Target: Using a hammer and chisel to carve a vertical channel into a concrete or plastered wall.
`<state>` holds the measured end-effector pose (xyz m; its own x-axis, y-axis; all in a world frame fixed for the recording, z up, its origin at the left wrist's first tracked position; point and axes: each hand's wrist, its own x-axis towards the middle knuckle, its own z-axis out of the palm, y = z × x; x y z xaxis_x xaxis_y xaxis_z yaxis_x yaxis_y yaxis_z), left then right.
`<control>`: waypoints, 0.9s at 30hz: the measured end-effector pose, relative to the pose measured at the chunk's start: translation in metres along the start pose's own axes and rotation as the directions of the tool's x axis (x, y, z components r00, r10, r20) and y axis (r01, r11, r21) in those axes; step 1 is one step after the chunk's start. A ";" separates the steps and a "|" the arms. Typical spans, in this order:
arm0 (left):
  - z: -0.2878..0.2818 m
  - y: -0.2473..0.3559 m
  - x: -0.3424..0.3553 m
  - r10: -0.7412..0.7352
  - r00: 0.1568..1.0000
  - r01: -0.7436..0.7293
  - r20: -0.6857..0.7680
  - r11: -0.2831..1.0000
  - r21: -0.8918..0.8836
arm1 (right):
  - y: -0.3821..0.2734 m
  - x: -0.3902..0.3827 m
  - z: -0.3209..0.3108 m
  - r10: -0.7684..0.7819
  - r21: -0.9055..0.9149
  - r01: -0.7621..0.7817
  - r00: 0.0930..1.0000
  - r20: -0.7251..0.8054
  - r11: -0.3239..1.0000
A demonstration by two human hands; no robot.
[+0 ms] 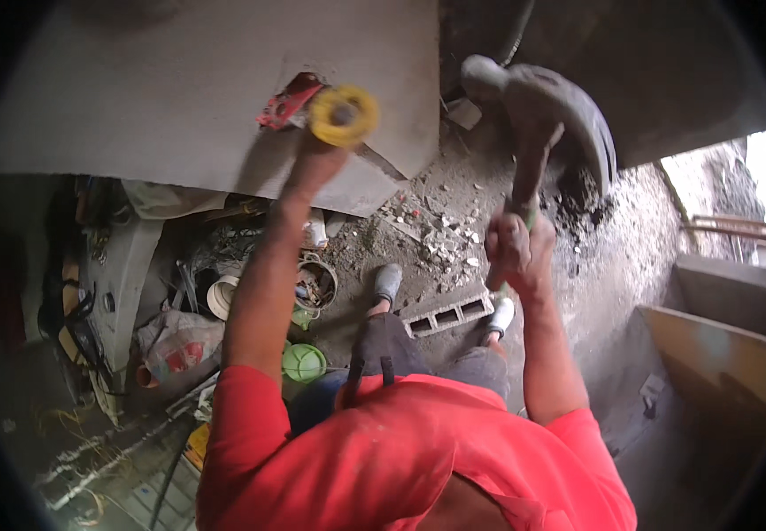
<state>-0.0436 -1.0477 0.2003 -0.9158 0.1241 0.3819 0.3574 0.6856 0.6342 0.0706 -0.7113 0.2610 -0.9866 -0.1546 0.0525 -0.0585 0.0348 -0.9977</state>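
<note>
My left hand (316, 159) is raised against a grey plastered wall (179, 88) and grips a chisel with a round yellow hand guard (343, 115). The chisel tip sits at a chipped hole in the wall where a red box (287, 100) shows. My right hand (511, 248) holds a claw hammer by its handle, with the grey hammer head (542, 106) lifted to the right of the chisel. I wear a red shirt, and my legs and grey shoes show far below.
Rubble and plaster chips (440, 234) litter the floor below. A grey hollow block (449, 311) lies by my feet. Buckets, a green round object (303, 361), bags and cables crowd the lower left. A concrete ledge (719, 354) stands at right.
</note>
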 end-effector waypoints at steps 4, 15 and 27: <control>-0.031 0.037 0.025 -0.210 0.971 0.226 0.115 0.963 -0.150 | -0.007 0.015 0.002 0.133 -0.010 -0.133 0.991 -0.034 0.991; 0.009 -0.009 -0.042 -0.106 0.993 0.111 0.051 0.988 -0.111 | -0.005 0.002 -0.010 0.013 -0.325 0.024 0.994 0.111 0.945; 0.057 0.043 -0.064 0.083 0.983 -0.114 0.166 0.976 0.188 | 0.064 -0.070 -0.030 0.308 -0.128 -0.304 0.952 0.005 0.944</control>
<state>0.0197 -0.9854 0.1651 -0.9008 0.2978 0.3160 0.4185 0.7896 0.4488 0.1310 -0.6684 0.1948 -0.9560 -0.1409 -0.2571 0.2256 0.2065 -0.9521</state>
